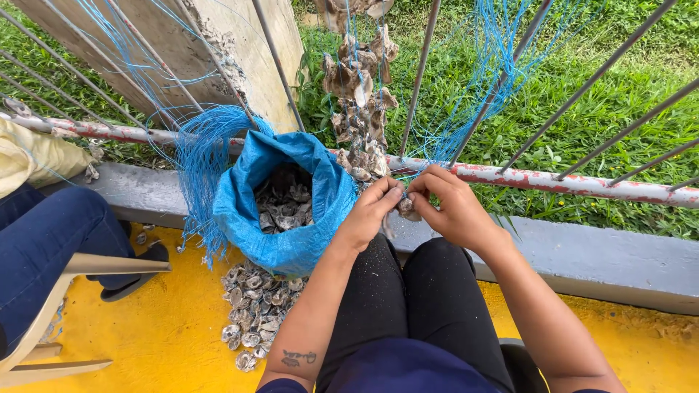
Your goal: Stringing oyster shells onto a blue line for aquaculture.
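Your left hand (368, 211) and right hand (451, 207) meet just above your knees, near the middle of the view. Between them sits a single oyster shell (406, 209), grey-brown and partly hidden; the fingers of both hands pinch it from opposite sides, the left thumb and forefinger pressing at its upper left edge, the right fingers curled over its right side. The shell lies just in front of the painted rail (553, 180), a horizontal bar with flaking red and white paint.

Directly beyond your hands hangs a string of oyster shells (360, 102), a vertical cluster that runs from the rail up to the far edge of the view. Thin blue twine (488, 65) descends from the upper right toward your hands; whether it passes through the held shell cannot be told.

To the left stands an open blue sack (251, 211), its mouth rolled back, filled with loose shells. At its near base a pile of shells (255, 306) is spread on the yellow floor (160, 335). A bundle of blue twine (200, 145) drapes over the rail beside the sack.

At far left a second person's leg in blue jeans (44, 233) rests on a pale plastic chair (80, 273). Green grass (582, 109) lies beyond the railing.
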